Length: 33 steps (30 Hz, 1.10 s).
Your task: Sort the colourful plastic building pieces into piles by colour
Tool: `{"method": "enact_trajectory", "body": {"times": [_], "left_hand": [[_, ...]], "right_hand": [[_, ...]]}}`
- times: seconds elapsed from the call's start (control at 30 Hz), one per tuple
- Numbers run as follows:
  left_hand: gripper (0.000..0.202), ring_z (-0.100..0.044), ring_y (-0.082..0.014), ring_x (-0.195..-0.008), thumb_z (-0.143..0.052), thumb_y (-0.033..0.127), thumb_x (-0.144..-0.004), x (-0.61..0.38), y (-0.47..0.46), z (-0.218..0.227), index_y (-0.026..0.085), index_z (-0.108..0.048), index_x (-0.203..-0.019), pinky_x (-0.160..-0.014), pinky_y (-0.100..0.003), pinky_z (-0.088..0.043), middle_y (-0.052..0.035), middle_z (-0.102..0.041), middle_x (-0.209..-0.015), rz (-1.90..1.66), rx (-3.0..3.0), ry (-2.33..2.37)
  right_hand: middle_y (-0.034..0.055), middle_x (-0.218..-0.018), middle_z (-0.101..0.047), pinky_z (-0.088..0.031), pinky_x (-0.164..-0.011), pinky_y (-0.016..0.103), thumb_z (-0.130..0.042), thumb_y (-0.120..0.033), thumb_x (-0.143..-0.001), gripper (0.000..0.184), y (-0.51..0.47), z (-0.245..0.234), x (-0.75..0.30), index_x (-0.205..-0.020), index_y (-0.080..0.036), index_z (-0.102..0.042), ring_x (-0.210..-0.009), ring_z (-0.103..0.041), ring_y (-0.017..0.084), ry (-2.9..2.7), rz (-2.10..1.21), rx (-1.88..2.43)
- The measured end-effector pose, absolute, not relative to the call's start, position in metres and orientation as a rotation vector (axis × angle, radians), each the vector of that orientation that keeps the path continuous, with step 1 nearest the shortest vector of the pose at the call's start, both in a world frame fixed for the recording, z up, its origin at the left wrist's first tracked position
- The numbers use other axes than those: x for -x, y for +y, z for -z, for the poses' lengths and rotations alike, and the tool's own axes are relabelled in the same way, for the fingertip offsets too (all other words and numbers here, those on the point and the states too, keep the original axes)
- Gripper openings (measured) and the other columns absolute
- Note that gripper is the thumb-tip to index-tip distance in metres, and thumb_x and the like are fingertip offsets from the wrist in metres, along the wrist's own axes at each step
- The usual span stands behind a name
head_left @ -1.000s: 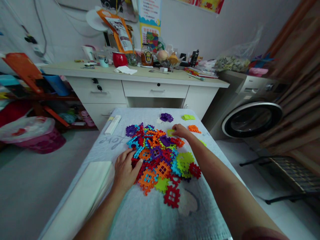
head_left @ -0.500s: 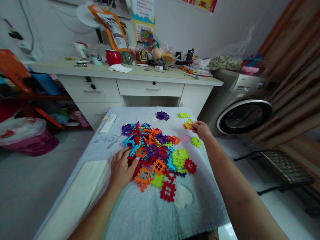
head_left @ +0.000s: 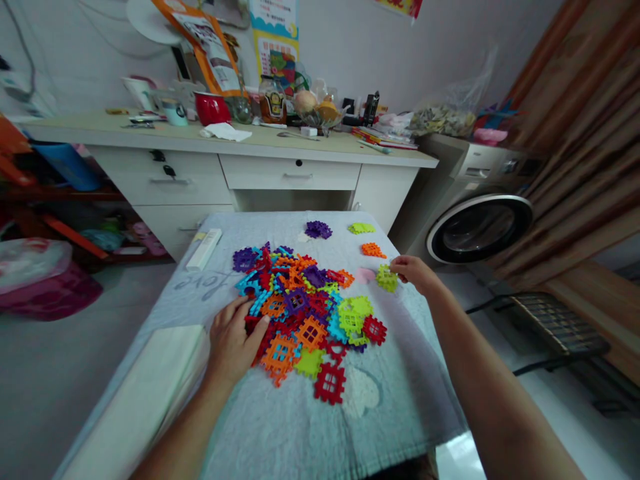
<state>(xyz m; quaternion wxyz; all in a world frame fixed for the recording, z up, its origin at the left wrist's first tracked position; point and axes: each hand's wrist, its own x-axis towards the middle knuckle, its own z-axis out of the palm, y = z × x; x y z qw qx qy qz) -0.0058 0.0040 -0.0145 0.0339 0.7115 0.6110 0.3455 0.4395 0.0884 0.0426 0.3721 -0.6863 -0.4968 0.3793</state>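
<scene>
A pile of coloured plastic interlocking tiles (head_left: 305,313) lies on a small table covered with a pale blue towel (head_left: 300,420). My left hand (head_left: 231,341) rests flat on the pile's left edge, fingers spread over red and orange tiles. My right hand (head_left: 414,272) is stretched to the table's right side, its fingers pinching a yellow-green tile (head_left: 387,278). An orange tile (head_left: 373,250), a light green tile (head_left: 361,228) and a purple tile (head_left: 319,230) lie apart at the far end. A pink piece (head_left: 365,274) lies beside the yellow-green tile.
A white tube (head_left: 204,249) lies at the table's far left, a folded white cloth (head_left: 145,393) at its near left. Behind stands a cluttered white desk (head_left: 225,167) with drawers. A washing machine (head_left: 475,220) is at the right, a chair (head_left: 555,330) nearer.
My right hand moved from the pile's far side out to the right with a yellow-green tile, then down to the table's right edge. My left hand stayed on the pile.
</scene>
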Motion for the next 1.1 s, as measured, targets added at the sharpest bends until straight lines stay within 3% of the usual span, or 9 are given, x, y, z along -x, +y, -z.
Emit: {"method": "enact_trajectory", "body": {"times": [0.23, 0.47, 0.7, 0.9, 1.1], "left_hand": [[0.043, -0.052, -0.0302, -0.117, -0.046, 0.051, -0.088, 0.005, 0.004, 0.013, 0.019, -0.059, -0.114, -0.102, -0.048, -0.040, -0.0123, -0.058, -0.123, -1.072, -2.185, 1.869], [0.045, -0.052, -0.0302, -0.117, -0.045, 0.051, -0.088, 0.005, 0.005, 0.014, 0.019, -0.058, -0.116, -0.102, -0.048, -0.040, -0.0121, -0.058, -0.123, -1.059, -2.187, 1.868], [0.047, -0.052, -0.0299, -0.117, -0.044, 0.053, -0.089, 0.007, 0.005, 0.016, 0.018, -0.058, -0.117, -0.103, -0.048, -0.039, -0.0118, -0.058, -0.124, -1.031, -2.183, 1.870], [0.047, -0.052, -0.0298, -0.117, -0.043, 0.053, -0.089, 0.007, 0.005, 0.016, 0.019, -0.058, -0.117, -0.103, -0.047, -0.039, -0.0116, -0.058, -0.125, -1.030, -2.177, 1.879], [0.047, -0.051, -0.0303, -0.118, -0.044, 0.053, -0.089, 0.007, 0.005, 0.016, 0.018, -0.058, -0.117, -0.103, -0.049, -0.039, -0.0117, -0.058, -0.126, -1.031, -2.172, 1.881]], "right_hand": [[0.0019, -0.080, -0.066, -0.040, -0.060, 0.023, -0.081, -0.025, -0.058, 0.029, 0.075, -0.040, -0.430, -0.082, -0.017, -0.066, -0.068, -0.056, 0.013, -1.694, -0.616, 2.097], [0.0009, -0.080, -0.063, -0.036, -0.055, 0.022, -0.081, -0.027, -0.060, 0.036, 0.074, -0.042, -0.428, -0.086, -0.017, -0.060, -0.069, -0.054, 0.013, -1.821, -0.517, 2.189], [0.0025, -0.074, -0.063, -0.038, -0.046, 0.018, -0.070, -0.027, -0.077, 0.024, 0.092, -0.060, -0.435, -0.096, -0.015, -0.062, -0.059, -0.054, 0.010, -1.678, -0.968, 2.115], [0.0053, -0.084, -0.068, -0.043, -0.047, 0.017, -0.076, -0.024, -0.072, 0.025, 0.103, -0.061, -0.434, -0.093, -0.015, -0.065, -0.069, -0.060, 0.013, -1.624, -1.090, 2.006], [0.0016, -0.070, -0.064, -0.042, -0.045, 0.017, -0.078, -0.023, -0.069, 0.020, 0.104, -0.059, -0.441, -0.082, -0.015, -0.065, -0.060, -0.056, 0.011, -1.588, -1.102, 1.983]]}}
